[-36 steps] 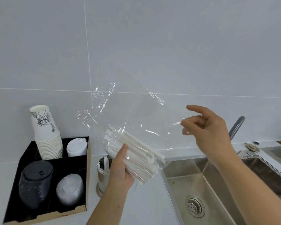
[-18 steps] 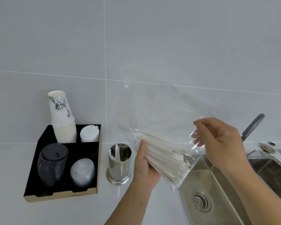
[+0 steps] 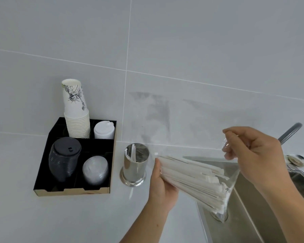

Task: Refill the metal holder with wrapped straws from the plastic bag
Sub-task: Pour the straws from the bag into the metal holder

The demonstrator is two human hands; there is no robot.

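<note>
Pale grey tiled wall, white counter (image 3: 68,216) below it, steel sink (image 3: 244,221) to the right of the holder.

Left hand (image 3: 162,188), just right of the holder: wrapped round one end of a thick bundle of wrapped straws (image 3: 193,178), thumb on top, fingers underneath, gripping through the plastic. Right hand (image 3: 253,151), farther right of the holder and above the sink: fingers pressed together, pinching a gathered fold of the clear plastic bag (image 3: 232,174). Bundle lying slanted, its near end beside the holder's rim, its far end sagging into the bag's bottom corner over the sink. Bag stretched between the two hands; its mouth hard to make out against the wall.

Metal holder (image 3: 134,165): upright on the counter, nearly empty, only a few straws leaning inside. Left of the holder, a black tray (image 3: 74,190) with a stack of paper cups (image 3: 75,111) and stacks of lids. Far right of the holder, a grey tap (image 3: 290,133).

Step in hand, by the look of it: freeing the straws from the bag, none yet moved across. Next: peel the plastic off the bundle, turn it upright, and lower it end-first into the holder's narrow mouth, keeping the grip tight so loose straws neither fan out nor slide into the sink.
</note>
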